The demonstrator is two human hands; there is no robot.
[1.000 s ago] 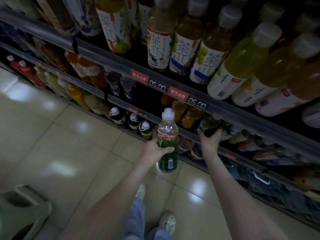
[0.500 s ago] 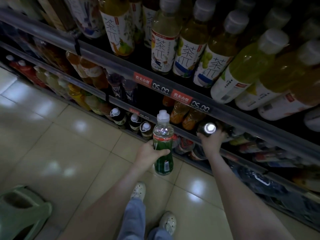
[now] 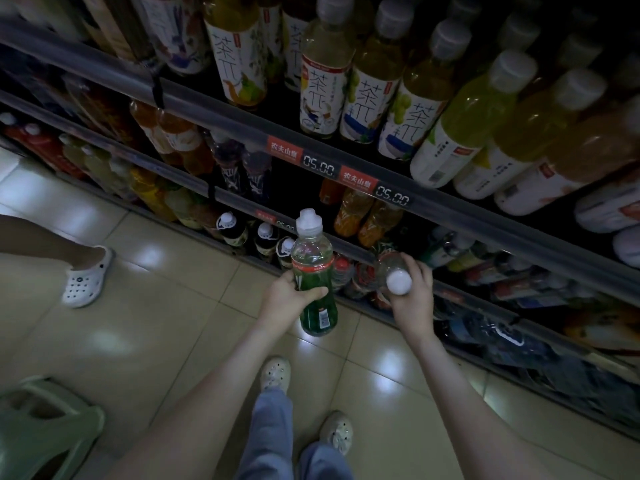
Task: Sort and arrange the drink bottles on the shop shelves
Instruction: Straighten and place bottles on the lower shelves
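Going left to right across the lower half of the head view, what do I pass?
From the left: green plastic stool → white clog → green bottle in the left hand → white-capped bottle in the right hand.

We record that the right hand [image 3: 412, 299] has drawn the white-capped bottle [image 3: 398, 281] out from behind the shelf rail [image 3: 353, 249]. A second ago the bottle stood within the shelf. The hand now holds it tilted in front of the rail, cap towards us. Another person's leg and white clog [image 3: 86, 275] have newly entered at left.
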